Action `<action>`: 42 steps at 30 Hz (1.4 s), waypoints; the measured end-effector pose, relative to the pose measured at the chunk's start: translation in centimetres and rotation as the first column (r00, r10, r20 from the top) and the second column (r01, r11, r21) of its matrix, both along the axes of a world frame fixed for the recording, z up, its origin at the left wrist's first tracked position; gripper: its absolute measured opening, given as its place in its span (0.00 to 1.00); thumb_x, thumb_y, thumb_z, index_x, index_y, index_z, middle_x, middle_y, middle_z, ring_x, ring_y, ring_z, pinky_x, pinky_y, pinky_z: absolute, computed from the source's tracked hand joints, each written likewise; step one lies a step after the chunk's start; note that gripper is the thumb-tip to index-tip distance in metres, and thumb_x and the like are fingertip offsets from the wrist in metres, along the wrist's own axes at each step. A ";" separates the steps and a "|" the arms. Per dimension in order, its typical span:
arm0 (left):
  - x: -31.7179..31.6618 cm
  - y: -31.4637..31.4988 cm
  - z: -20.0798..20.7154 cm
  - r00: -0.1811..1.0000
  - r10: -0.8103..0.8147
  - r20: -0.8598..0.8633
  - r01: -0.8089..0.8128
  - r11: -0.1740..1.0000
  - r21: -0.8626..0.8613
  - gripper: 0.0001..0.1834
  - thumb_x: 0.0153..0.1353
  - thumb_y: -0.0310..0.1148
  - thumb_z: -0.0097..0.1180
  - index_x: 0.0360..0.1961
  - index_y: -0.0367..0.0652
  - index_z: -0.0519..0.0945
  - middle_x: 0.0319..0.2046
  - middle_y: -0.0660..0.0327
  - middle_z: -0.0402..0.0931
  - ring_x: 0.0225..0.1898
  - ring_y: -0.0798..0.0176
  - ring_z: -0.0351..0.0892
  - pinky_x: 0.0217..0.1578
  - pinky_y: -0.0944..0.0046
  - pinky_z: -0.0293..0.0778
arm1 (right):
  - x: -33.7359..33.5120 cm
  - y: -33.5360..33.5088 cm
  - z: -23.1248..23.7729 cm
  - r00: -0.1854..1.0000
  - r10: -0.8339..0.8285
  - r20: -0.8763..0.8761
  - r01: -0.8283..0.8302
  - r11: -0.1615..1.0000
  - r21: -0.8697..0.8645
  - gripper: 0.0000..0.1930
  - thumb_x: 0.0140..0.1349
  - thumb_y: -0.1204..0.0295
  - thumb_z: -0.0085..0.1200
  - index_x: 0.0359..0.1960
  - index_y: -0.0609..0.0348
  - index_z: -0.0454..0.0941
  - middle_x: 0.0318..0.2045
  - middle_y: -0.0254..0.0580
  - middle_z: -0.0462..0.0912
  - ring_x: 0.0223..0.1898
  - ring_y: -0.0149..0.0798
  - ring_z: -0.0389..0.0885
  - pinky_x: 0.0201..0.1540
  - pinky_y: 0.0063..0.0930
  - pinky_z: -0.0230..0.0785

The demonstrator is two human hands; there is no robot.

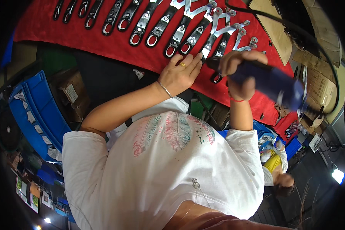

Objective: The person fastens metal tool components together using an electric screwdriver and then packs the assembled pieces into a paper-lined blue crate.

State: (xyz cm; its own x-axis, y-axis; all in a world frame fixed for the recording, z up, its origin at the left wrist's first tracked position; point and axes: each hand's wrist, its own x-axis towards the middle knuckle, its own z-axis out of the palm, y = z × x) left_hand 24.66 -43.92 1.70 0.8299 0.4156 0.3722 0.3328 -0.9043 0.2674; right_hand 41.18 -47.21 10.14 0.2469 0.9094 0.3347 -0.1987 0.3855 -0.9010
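My right hand (pixel 239 73) is wrapped round a dark blue power tool (pixel 272 82), which looks like an electric screwdriver and is blurred by motion. Its black front end (pixel 212 63) points left, close to my left fingertips. My left hand (pixel 182 74) lies with its fingers stretched out, fingertips touching the lower end of a black-and-silver metal handle (pixel 207 49). That handle belongs to a row of handles with oval holes at their ends. At the right of the row, jointed silver links (pixel 216 25) connect them. The tool's exact tip is too smeared to make out.
A red cloth (pixel 65 42) covers the work table. The tool's black cord (pixel 335 76) loops round the right side. Blue crates (pixel 42 111) stand at the left, and cardboard boxes (pixel 322 82) at the right. Another person (pixel 276 165) sits at the lower right.
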 end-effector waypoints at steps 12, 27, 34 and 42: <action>-0.8 4.3 1.9 0.979 0.116 -0.169 -0.113 0.993 0.022 0.20 0.53 0.37 0.52 0.49 0.49 0.75 0.53 0.68 0.69 0.57 0.62 0.62 0.59 0.50 0.49 | 3.0 5.4 -1.8 0.987 -0.155 0.034 0.152 0.985 0.076 0.25 0.57 0.52 0.43 0.51 0.54 0.64 0.21 0.40 0.68 0.21 0.38 0.68 0.31 0.37 0.64; -0.3 4.2 1.7 0.981 0.108 -0.163 -0.100 0.993 0.056 0.17 0.54 0.34 0.47 0.45 0.46 0.77 0.53 0.66 0.70 0.55 0.62 0.65 0.59 0.51 0.49 | 2.4 6.3 -0.9 0.996 -0.094 -0.001 0.094 0.991 0.100 0.26 0.58 0.57 0.53 0.50 0.63 0.63 0.21 0.44 0.71 0.21 0.40 0.72 0.27 0.33 0.68; -0.3 4.2 1.8 0.982 0.103 -0.160 -0.098 0.994 0.040 0.17 0.54 0.33 0.48 0.45 0.45 0.77 0.53 0.65 0.71 0.54 0.63 0.66 0.59 0.51 0.50 | 2.7 5.9 -0.4 0.996 -0.089 0.027 0.085 0.988 0.128 0.27 0.58 0.54 0.51 0.50 0.62 0.63 0.20 0.43 0.71 0.20 0.41 0.72 0.28 0.37 0.68; -0.2 4.1 1.8 0.984 0.100 -0.145 -0.096 0.995 0.031 0.17 0.53 0.34 0.48 0.44 0.45 0.78 0.52 0.65 0.71 0.53 0.63 0.66 0.59 0.51 0.51 | 2.8 6.0 -0.8 0.995 -0.097 0.025 0.095 0.992 0.086 0.26 0.58 0.54 0.51 0.50 0.62 0.63 0.21 0.43 0.71 0.20 0.41 0.72 0.28 0.37 0.68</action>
